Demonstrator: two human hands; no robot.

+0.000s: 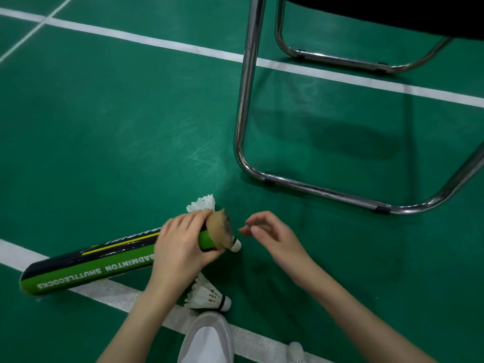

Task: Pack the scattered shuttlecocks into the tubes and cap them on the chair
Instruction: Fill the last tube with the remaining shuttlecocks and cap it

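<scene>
My left hand (180,244) grips a green and black shuttlecock tube (86,265) near its open brown end, with the tube lying low over the floor. A white cork tip (236,244) of a shuttlecock pokes out of that open end. My right hand (269,231) hovers just right of the opening with fingers loosely curled and nothing in them. White feathers of another shuttlecock (203,203) show on the floor behind my left hand. One more shuttlecock (209,297) lies on the floor below my left wrist.
A chrome-legged chair (246,100) with a dark seat stands to the upper right. White court lines cross the green floor. My white shoe (209,339) is at the bottom, with a pale rounded object (296,349) beside it.
</scene>
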